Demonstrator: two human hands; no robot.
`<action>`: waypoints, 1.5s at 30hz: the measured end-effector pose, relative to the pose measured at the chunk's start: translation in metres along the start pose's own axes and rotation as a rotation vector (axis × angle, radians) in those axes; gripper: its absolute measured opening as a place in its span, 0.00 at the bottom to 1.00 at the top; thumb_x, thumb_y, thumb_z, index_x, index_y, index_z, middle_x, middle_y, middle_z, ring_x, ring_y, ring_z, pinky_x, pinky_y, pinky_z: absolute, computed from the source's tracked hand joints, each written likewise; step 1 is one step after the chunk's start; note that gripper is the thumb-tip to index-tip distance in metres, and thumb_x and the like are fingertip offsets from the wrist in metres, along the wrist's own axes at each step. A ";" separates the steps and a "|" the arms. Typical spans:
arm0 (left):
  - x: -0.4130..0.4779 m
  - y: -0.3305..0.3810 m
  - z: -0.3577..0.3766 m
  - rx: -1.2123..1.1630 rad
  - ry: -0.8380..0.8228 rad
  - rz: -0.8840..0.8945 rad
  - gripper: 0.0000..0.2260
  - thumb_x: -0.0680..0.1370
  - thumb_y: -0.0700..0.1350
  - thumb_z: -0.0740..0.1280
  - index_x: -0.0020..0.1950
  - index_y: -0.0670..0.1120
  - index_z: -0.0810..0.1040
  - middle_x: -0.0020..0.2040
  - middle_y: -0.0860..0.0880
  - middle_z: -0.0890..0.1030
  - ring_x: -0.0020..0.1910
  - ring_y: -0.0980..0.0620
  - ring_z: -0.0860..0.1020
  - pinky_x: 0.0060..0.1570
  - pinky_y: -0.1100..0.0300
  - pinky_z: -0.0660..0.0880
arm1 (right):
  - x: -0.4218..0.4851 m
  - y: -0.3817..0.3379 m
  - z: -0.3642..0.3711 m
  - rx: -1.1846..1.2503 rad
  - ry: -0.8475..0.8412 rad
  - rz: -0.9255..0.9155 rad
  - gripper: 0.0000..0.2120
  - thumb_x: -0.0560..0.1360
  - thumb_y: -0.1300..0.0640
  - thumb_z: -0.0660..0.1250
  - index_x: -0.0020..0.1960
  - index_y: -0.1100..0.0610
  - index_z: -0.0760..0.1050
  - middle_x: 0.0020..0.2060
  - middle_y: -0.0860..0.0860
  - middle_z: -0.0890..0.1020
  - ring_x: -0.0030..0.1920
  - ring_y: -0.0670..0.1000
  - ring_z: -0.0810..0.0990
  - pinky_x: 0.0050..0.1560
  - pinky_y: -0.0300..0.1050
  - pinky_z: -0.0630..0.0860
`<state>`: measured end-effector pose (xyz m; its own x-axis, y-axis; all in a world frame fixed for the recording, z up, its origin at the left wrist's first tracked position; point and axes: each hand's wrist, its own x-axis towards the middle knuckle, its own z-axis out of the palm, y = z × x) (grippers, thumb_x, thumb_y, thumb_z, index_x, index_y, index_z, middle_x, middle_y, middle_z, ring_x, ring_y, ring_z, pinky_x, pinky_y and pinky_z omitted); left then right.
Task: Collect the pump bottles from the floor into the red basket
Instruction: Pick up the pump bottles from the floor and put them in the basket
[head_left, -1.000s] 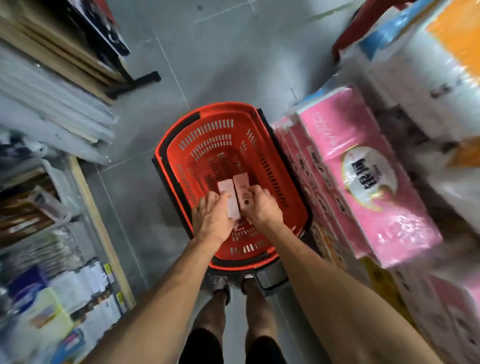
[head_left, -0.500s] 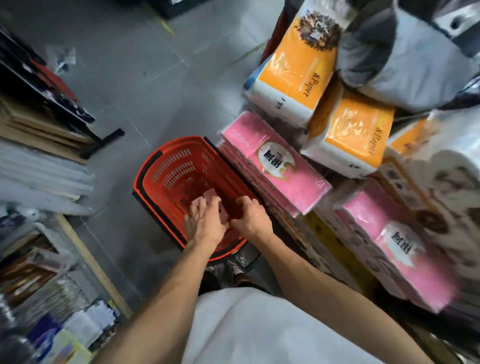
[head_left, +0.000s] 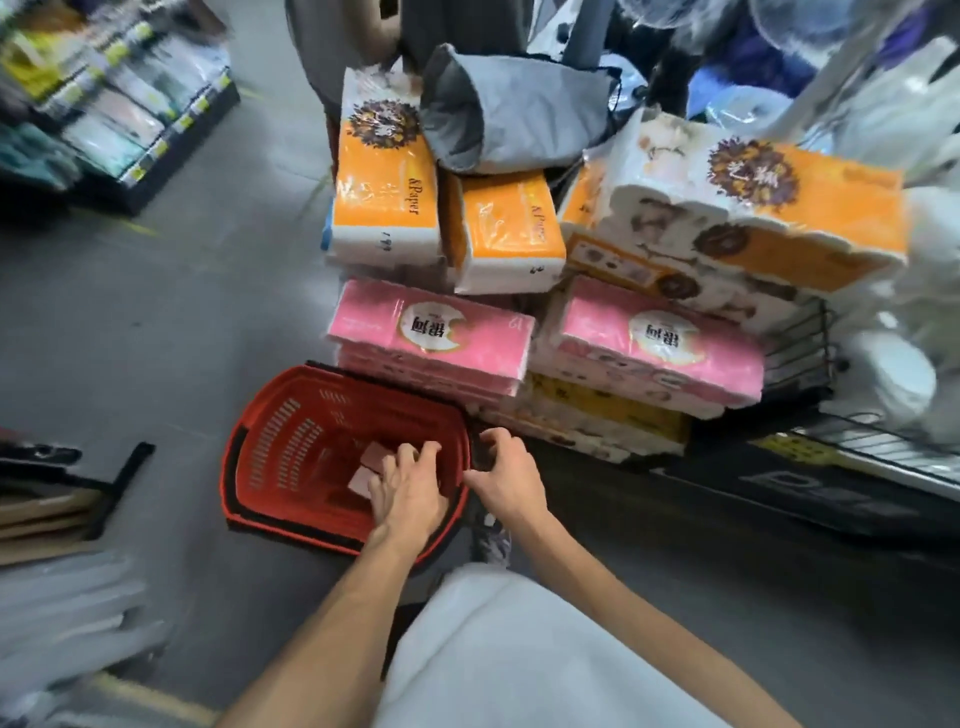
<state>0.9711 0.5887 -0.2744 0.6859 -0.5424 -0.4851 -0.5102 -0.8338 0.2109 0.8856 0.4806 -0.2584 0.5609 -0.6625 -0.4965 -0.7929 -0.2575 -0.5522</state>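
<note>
The red basket (head_left: 291, 441) stands on the grey floor just in front of me. Two pale pink pump bottles (head_left: 370, 457) lie inside it near its right side, partly covered by my left hand. My left hand (head_left: 410, 491) hovers over them inside the basket with fingers spread and loosely bent, gripping nothing. Just outside the basket's right rim is my right hand (head_left: 506, 475); its fingers are curled downward near the black handle, and I see nothing held in it.
Stacked pink tissue packs (head_left: 431, 332) and orange paper packs (head_left: 384, 187) rise right behind the basket. A low black shelf base (head_left: 810, 493) runs on the right. Shelving (head_left: 119, 119) stands at the far left, with boards (head_left: 41, 509) at the near left.
Both hands have let go of the pink bottles, which now lie in the basket. My right hand has moved out over the right rim. My view has lifted and swung right.
</note>
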 end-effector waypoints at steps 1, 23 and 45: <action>-0.001 0.003 0.000 -0.003 -0.007 0.038 0.29 0.76 0.50 0.72 0.75 0.58 0.63 0.68 0.49 0.69 0.68 0.44 0.69 0.65 0.46 0.69 | -0.005 0.005 -0.004 0.057 0.029 0.039 0.28 0.70 0.49 0.73 0.68 0.47 0.70 0.61 0.50 0.76 0.61 0.53 0.77 0.58 0.53 0.77; -0.115 0.328 0.064 0.264 -0.184 0.952 0.31 0.77 0.49 0.73 0.77 0.56 0.64 0.73 0.47 0.70 0.70 0.45 0.72 0.66 0.47 0.73 | -0.164 0.271 -0.188 0.694 0.814 0.576 0.23 0.75 0.55 0.73 0.67 0.48 0.72 0.61 0.49 0.75 0.61 0.52 0.75 0.56 0.46 0.73; -0.212 0.594 0.159 0.548 -0.387 1.463 0.30 0.76 0.50 0.70 0.76 0.55 0.64 0.68 0.46 0.71 0.68 0.42 0.70 0.64 0.44 0.72 | -0.283 0.446 -0.275 0.917 1.286 1.115 0.21 0.73 0.54 0.73 0.64 0.48 0.74 0.59 0.48 0.78 0.59 0.51 0.78 0.51 0.43 0.71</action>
<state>0.4401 0.2245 -0.1816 -0.6553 -0.6732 -0.3426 -0.7511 0.5325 0.3903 0.3077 0.3602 -0.1803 -0.8543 -0.3925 -0.3409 -0.0276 0.6890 -0.7243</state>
